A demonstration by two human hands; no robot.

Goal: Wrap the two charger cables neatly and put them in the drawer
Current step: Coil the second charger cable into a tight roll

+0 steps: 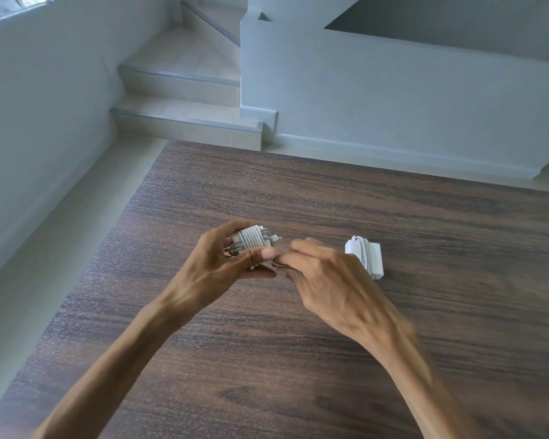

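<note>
Two bare forearms reach in from the near edge over a dark wood-grain table [393,217]; they meet above its middle. The left hand [222,264] is curled round a white charger brick [252,240] with its cable wound in tight turns about the body; the thumb lies across the near side of the coil, the fingers wrap behind it, and the brick is held just above the table top. A short connector tip [276,238] sticks out of the coil on its right side. The right hand [327,274] sits just beside it, somewhat blurred; its thumb and forefinger are drawn narrow together and pinch a loose end of cable [278,264] close to the left thumb, while the other fingers are loosely bent.

Just beyond the right hand, to its right, a second white charger [366,256] lies on the table with its cable already wrapped round it; it is apart from both hands, though the right knuckles partly hide its near left corner.

Past the far edge of the table is pale tiled floor; beyond that, tiled steps [184,118] with metal nosing climb to the left of a low grey-white wall [393,99].
</note>
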